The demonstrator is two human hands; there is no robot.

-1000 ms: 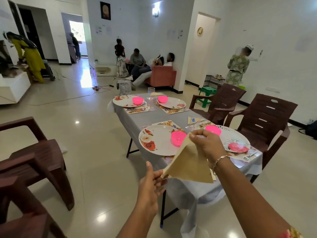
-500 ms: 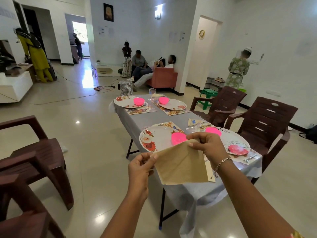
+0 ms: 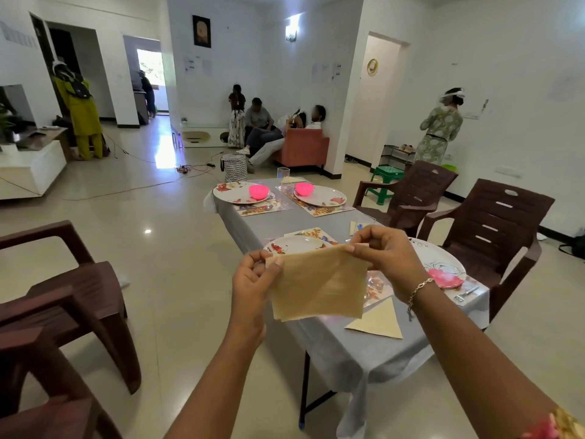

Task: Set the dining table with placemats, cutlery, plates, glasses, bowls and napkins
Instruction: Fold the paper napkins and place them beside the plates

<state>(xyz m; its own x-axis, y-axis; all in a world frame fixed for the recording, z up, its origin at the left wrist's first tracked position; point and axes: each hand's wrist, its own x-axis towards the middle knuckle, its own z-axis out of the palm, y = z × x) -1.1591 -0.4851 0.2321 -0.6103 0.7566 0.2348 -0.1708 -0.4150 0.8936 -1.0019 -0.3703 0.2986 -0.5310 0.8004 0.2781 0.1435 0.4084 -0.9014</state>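
Observation:
A beige napkin [image 3: 318, 285] hangs spread out in front of me above the near end of the table [image 3: 348, 346]. My left hand [image 3: 253, 277] pinches its upper left corner and my right hand [image 3: 384, 253] pinches its upper right corner. Behind the napkin lie two floral plates, the near left plate [image 3: 296, 243] and the near right plate [image 3: 440, 264], partly hidden. A folded napkin [image 3: 378, 320] lies near the table's front edge. At the far end stand two plates with pink bowls, the far left bowl [image 3: 258, 191] and the far right bowl [image 3: 304, 188], on placemats, and a glass [image 3: 283, 175].
Brown plastic chairs stand to my left [image 3: 60, 299] and along the table's right side [image 3: 487, 229]. A fork [image 3: 465, 294] lies by the near right plate. Several people sit or stand across the room. Cables run over the tiled floor.
My left hand rose and took the napkin's other corner. The napkin went from a hanging fold to a sheet stretched between both hands and lifted higher.

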